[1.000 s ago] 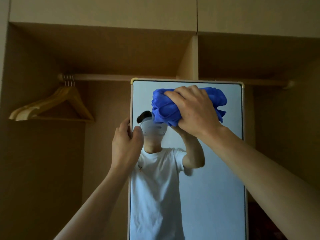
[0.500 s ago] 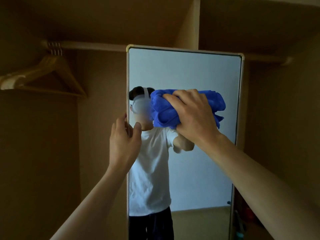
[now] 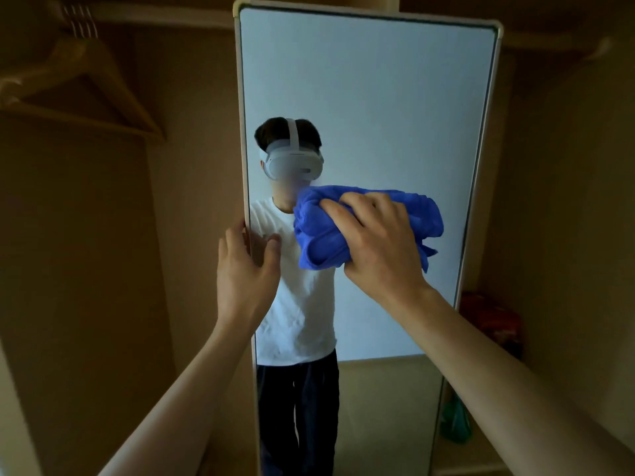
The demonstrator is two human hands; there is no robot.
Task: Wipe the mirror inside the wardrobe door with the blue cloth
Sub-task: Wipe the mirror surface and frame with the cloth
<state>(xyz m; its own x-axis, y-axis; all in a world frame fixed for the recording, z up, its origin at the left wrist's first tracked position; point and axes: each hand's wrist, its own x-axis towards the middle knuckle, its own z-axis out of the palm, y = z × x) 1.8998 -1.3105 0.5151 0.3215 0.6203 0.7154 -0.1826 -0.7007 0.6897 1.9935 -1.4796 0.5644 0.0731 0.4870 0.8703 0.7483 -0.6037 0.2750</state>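
1. In the wardrobe's upper left corner, wooden hangers [image 3: 86,87] hang by metal hooks from a rail [image 3: 165,13]. That corner is dim and blurred.
2. Below them the wardrobe's brown inner wall [image 3: 86,286] runs down the left side.
3. The left hand [image 3: 245,269] reaches up to the mirror's left edge, about halfway down the part in view. It grips the frame [image 3: 244,149]: the thumb lies on the glass side and the fingers curl round behind the edge.
4. The mirror [image 3: 378,97] stands upright and fills the middle, with a pale narrow frame and rounded top corners. Along its left edge it reflects a person in a white headset, a white T-shirt and dark trousers. The rest of the glass reflects a plain pale wall.
5. The blue cloth [image 3: 319,235] is bunched into a thick wad and lies against the glass, around the middle of the mirror. It is just right of the left hand and does not touch it.
6. The right hand [image 3: 378,242] covers the cloth's right half. Its fingers are curled over the top folds and hold the wad against the mirror. Blue folds stick out past the hand on both sides.
7. Beyond the mirror's right edge, low in the wardrobe, is something red [image 3: 494,321]. Something green [image 3: 455,420] sits below it near the bottom right corner. Both are too dim to identify.
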